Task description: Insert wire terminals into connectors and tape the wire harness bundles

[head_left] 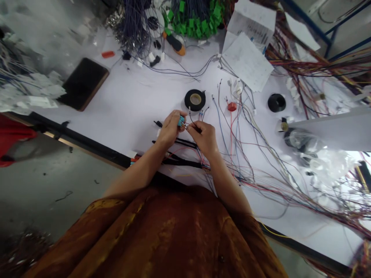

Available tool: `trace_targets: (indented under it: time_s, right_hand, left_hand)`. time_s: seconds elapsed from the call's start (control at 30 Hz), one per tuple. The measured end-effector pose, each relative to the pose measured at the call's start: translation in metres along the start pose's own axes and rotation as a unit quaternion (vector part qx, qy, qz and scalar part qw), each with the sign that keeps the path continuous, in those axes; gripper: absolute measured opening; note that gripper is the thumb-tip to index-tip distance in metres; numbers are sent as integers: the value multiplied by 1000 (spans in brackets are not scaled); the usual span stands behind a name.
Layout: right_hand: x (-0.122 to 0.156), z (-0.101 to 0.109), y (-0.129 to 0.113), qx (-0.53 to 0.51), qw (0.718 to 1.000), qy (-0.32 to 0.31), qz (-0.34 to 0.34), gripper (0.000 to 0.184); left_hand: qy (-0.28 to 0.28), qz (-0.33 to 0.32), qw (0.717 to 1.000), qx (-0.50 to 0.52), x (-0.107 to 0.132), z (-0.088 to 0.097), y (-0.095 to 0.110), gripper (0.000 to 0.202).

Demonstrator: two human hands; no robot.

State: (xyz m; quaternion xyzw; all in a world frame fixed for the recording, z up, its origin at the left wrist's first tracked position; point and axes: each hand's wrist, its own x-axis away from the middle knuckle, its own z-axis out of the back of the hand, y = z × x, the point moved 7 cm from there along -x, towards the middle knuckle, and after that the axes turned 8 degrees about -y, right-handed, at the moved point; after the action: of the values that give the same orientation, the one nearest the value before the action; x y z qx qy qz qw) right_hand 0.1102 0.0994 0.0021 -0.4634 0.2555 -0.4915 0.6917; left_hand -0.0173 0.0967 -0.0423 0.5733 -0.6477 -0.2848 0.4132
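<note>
My left hand (169, 129) is closed around a small light-blue connector (181, 121), whose face points toward my right hand. Between the thumb and forefinger of my right hand (205, 138) is the end of a thin wire (186, 125), right at the connector; whether its tip sits inside I cannot tell. Beneath both hands runs a wire harness with black-taped branches (182, 161). A few loose wire ends with metal terminals (201, 114) stick up just beyond my right hand. A roll of black tape (195, 100) lies flat behind the hands.
Loose wires (249, 154) spread over the right side, with a red connector (232, 106) among them. A second black roll (276, 103), paper sheets (248, 61), an orange-and-black tool (174, 43), green-ended wire bundles (197, 23) and a dark phone-like slab (84, 83) surround the work area.
</note>
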Motion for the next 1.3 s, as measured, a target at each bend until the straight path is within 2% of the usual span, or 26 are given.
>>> trace_targets:
  time_s: [0.13, 0.27, 0.5, 0.7, 0.8, 0.9, 0.97, 1.1, 1.3]
  right_hand:
    - [-2, -2, -4, 37, 998, 26, 34, 22]
    - [-2, -8, -5, 93, 993, 45, 63, 18]
    - [-3, -13, 1, 83, 991, 72, 74, 14]
    - [8, 16, -32, 62, 983, 133, 112, 23]
    - [12, 15, -40, 45, 991, 75, 105, 22]
    - [17, 8, -29, 72, 996, 32, 43, 18]
    - [21, 6, -21, 118, 992, 31, 19, 14]
    - [27, 4, -19, 187, 981, 29, 45, 17]
    - [26, 8, -19, 177, 981, 52, 50, 17]
  left_hand:
    - [-20, -12, 998, -65, 2, 0, -2, 27]
    - [-17, -10, 994, -106, 4, 1, -4, 26]
    - [-23, -7, 997, -71, 2, 1, -8, 28]
    - [0, 37, 999, 18, 2, -3, -7, 26]
    - [10, 43, 998, 51, 1, -3, -6, 25]
    - [8, 37, 997, 68, 0, -3, -5, 26]
    - [4, 38, 997, 68, 0, -3, -5, 26]
    - [11, 51, 997, 64, 0, -3, -5, 24]
    - [0, 42, 996, 77, 1, -4, -3, 25]
